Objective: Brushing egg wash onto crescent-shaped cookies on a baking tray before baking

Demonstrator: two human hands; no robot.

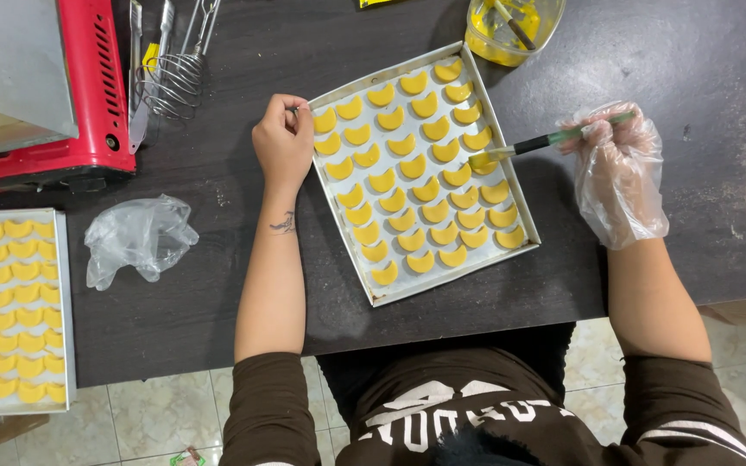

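Now left hand [282, 138] fingers pinch tray [351, 250] corner; gloved right hand [619, 168] fingers clamp brush [524, 145], bristles on cookie [482, 161].

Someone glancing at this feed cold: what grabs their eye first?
The metal tray at centre, filled with rows of yellow crescent cookies. The right hand, in a clear plastic glove, holds a brush whose tip touches one, while the bare left hand grips the tray's corner. A red appliance sits top left.

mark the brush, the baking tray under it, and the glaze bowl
brush [535, 143], head view, on the dark middle of its handle.
baking tray [442, 283], head view, on the bare near rim.
glaze bowl [487, 50], head view, on its yellow-stained clear wall.
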